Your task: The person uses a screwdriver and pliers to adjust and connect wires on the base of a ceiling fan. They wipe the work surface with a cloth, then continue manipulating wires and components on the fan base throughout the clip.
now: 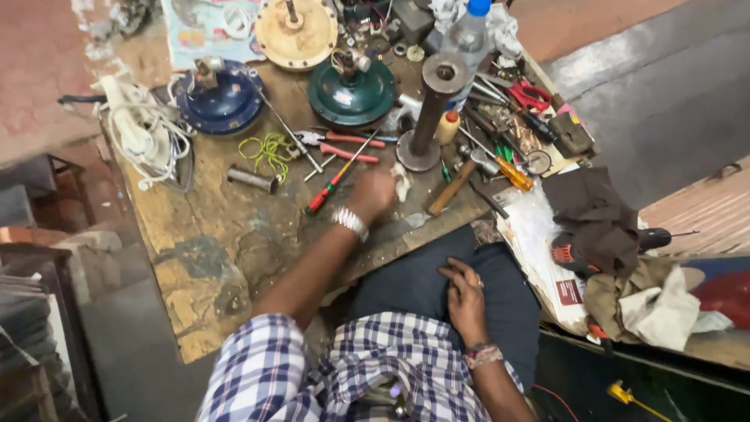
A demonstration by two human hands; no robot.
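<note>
My left hand reaches out over the worn wooden workbench, blurred, its fingers closed on a small white scrap of cloth. A metal bracelet sits on that wrist. A red-handled screwdriver lies just left of the hand. To its right lies a wooden-handled hammer. An upright metal pipe on a round base stands just beyond. My right hand rests on my dark trouser leg with fingers loosely apart, holding nothing.
At the back of the bench stand a green motor housing, a blue one and a cream disc. Red-handled pliers, yellow-green wire, white cord and a plastic bottle lie around. Rags cover the right side.
</note>
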